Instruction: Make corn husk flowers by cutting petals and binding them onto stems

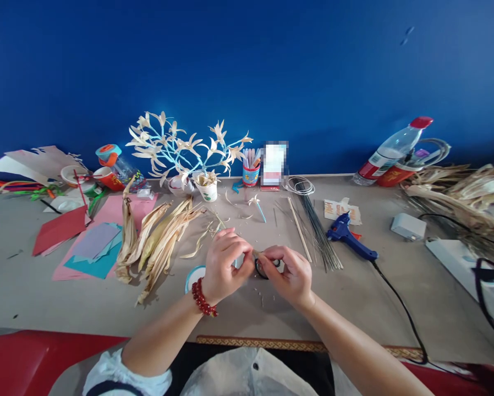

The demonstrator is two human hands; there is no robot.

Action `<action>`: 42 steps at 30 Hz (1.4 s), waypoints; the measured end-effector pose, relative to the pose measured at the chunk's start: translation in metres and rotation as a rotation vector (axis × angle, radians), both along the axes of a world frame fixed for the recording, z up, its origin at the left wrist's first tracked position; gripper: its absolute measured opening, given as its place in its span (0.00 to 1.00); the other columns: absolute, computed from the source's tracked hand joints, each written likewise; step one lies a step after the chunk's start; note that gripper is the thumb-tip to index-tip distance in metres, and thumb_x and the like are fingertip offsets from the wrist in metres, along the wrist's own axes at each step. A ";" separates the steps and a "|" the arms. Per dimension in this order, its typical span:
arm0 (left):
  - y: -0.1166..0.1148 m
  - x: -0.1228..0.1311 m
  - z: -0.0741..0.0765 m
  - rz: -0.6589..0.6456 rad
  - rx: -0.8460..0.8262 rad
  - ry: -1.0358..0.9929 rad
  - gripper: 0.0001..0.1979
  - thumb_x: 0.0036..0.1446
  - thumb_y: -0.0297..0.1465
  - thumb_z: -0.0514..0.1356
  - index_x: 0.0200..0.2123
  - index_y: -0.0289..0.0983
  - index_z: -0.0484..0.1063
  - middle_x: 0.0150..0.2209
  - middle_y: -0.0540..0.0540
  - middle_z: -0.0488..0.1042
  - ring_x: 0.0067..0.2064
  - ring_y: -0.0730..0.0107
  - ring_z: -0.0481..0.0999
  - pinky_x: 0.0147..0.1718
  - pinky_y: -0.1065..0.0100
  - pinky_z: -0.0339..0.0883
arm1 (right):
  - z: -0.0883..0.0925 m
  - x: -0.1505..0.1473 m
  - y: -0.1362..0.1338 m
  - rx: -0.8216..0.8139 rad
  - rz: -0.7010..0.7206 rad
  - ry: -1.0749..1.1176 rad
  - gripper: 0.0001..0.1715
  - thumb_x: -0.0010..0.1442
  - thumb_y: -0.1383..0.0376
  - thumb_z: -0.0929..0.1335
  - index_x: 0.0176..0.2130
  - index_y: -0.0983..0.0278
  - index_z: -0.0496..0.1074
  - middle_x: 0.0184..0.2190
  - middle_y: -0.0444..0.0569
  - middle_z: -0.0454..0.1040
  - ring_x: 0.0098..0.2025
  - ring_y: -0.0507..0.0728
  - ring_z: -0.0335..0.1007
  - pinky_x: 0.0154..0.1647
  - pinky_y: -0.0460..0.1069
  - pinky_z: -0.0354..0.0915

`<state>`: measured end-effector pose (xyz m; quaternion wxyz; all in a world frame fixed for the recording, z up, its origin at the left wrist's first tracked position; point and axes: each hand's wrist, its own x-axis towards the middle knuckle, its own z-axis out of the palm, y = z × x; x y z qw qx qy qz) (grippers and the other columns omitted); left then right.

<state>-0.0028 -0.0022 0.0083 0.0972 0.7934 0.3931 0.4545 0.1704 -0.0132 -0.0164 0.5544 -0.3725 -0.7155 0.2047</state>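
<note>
My left hand [229, 265], with a red bead bracelet [203, 300] at the wrist, is closed in a pinch at the middle of the table. Close against it, my right hand [289, 275] pinches too. A small tan piece of corn husk [256, 253] shows between the fingertips of both hands; most of it is hidden. Black scissor handles [262, 270] lie under the fingers, partly covered. Beside my left wrist is a blue-and-white ring [194, 276], perhaps a tape roll. Beyond the hands lies a single husk flower [256, 204] on a blue stem.
Dried corn husks [166, 236] and coloured paper [92, 258] lie left. Husk flowers stand in a paper cup [208, 190] at the back. To the right are wires [319, 231], a wooden stick [300, 230], a blue glue gun [350, 236] with its cord, and a leaning bottle [389, 154].
</note>
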 end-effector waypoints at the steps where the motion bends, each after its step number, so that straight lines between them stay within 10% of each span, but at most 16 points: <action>1: 0.001 -0.002 -0.001 0.043 0.015 -0.002 0.06 0.57 0.23 0.56 0.32 0.40 0.68 0.29 0.51 0.76 0.35 0.68 0.75 0.56 0.54 0.64 | 0.000 0.000 0.000 -0.001 -0.005 0.012 0.07 0.61 0.72 0.68 0.34 0.61 0.69 0.24 0.43 0.74 0.25 0.52 0.70 0.29 0.47 0.66; 34: -0.003 -0.002 -0.003 0.027 0.085 0.143 0.08 0.56 0.21 0.57 0.31 0.40 0.65 0.28 0.51 0.73 0.33 0.68 0.72 0.54 0.54 0.65 | 0.006 0.019 0.023 -0.348 -0.155 -0.062 0.06 0.58 0.68 0.66 0.29 0.62 0.71 0.24 0.44 0.76 0.25 0.52 0.72 0.26 0.44 0.67; 42: -0.003 0.000 -0.003 0.010 0.043 0.178 0.08 0.58 0.22 0.56 0.30 0.40 0.64 0.27 0.51 0.72 0.33 0.68 0.72 0.54 0.54 0.66 | 0.006 0.004 0.010 -0.278 0.117 -0.105 0.03 0.59 0.69 0.67 0.35 0.62 0.71 0.27 0.45 0.76 0.27 0.52 0.73 0.30 0.44 0.68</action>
